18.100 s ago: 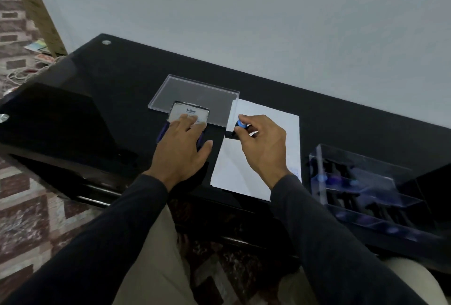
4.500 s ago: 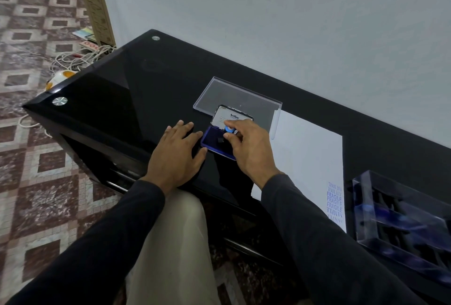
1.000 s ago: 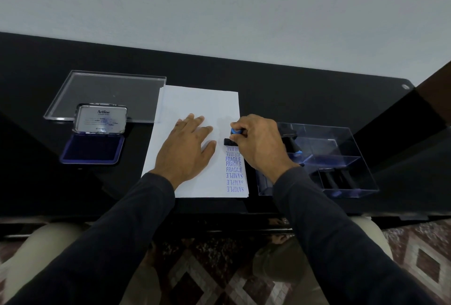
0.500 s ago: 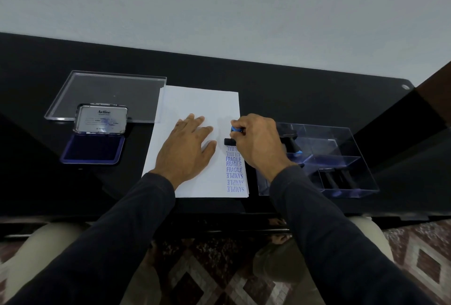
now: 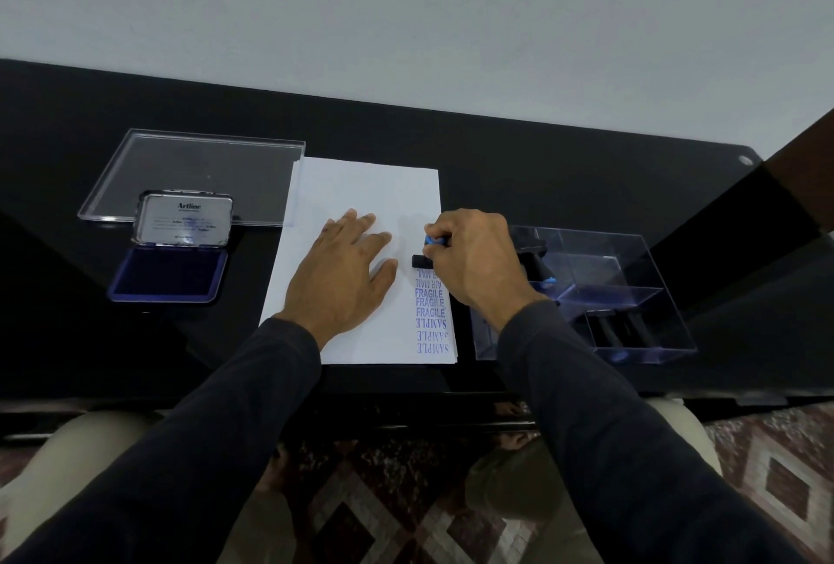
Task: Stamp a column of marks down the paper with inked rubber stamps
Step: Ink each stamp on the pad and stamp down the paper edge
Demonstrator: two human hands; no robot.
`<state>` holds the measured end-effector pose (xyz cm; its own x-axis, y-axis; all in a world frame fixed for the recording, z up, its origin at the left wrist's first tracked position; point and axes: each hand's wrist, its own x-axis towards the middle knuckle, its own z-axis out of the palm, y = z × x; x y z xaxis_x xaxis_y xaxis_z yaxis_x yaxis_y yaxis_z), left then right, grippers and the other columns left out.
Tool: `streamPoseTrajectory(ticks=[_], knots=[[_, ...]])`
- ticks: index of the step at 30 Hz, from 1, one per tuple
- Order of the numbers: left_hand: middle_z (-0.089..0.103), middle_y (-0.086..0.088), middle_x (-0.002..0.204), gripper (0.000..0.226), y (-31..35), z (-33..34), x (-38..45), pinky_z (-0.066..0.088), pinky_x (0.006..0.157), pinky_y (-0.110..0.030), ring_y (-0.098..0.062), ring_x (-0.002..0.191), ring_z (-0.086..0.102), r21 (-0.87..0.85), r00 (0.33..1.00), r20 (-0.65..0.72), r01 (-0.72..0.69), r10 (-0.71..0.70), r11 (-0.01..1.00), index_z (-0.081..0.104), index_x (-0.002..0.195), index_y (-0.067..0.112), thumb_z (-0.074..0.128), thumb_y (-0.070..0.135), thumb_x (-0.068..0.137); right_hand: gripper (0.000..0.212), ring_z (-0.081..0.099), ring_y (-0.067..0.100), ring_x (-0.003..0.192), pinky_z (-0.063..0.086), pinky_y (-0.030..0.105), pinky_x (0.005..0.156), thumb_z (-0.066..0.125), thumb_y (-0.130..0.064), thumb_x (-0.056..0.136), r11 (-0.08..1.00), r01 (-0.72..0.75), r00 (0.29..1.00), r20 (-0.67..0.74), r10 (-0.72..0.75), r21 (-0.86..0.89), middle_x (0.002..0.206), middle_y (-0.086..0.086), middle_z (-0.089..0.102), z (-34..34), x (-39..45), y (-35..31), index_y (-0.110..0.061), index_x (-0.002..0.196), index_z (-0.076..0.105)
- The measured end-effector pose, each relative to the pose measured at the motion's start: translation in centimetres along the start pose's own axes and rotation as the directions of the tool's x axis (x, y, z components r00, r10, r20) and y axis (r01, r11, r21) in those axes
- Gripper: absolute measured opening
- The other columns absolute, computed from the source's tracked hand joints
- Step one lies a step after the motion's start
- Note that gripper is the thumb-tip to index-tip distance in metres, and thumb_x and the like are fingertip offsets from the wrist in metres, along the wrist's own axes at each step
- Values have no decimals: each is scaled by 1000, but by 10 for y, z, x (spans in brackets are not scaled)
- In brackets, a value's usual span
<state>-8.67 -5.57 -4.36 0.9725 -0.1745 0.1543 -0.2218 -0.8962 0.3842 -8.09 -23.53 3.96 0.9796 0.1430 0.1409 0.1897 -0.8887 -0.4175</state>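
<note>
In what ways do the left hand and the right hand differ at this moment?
The left hand lies flat with straight fingers, while the right hand is curled. The left hand holds nothing and only presses the paper; the right hand pinches the stamp by its blue handle. The left hand rests mid-sheet, the right at the sheet's right edge, above the column of marks. Both wear dark sleeves.

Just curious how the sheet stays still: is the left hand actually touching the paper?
Touching. The head view shows the left hand lying flat, fingers spread, directly on the white paper, with no gap visible beneath it.
</note>
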Motion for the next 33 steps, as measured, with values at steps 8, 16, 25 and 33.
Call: streamPoseTrajectory(ticks=[8,16,25,33], knots=[[36,-1,161,55,1,0,0,17,126,-42,-22,152,24,3,1000,3,12,-12,1000,51,146,25,41,54,101,15,67,16,94,49,18,82,70,-12,90,1000,-15,1000,17,15,14,105,5,72,0,5,0,-8,104,75],[37,-2,160,54,1,0,0,19,126,-42,-22,152,24,2,1000,-4,4,-4,1000,52,146,23,42,53,102,8,66,16,85,48,17,74,69,-12,89,999,-2,1000,29,3,-37,95,4,72,-1,2,-1,-7,91,75],[37,-1,161,54,1,0,0,15,126,-40,-22,152,24,2,1000,-9,5,-5,1000,52,146,23,42,53,102,8,66,15,86,47,16,74,69,-10,88,999,0,1000,25,1,-46,94,3,71,-3,3,-2,-5,89,75],[36,-1,161,54,1,-1,0,16,126,-40,-22,152,24,2,1000,-5,3,-3,1000,52,146,24,41,53,102,11,66,14,89,47,17,76,70,-10,87,1000,-13,1000,8,13,-19,100,2,71,2,1,-1,-10,96,75]])
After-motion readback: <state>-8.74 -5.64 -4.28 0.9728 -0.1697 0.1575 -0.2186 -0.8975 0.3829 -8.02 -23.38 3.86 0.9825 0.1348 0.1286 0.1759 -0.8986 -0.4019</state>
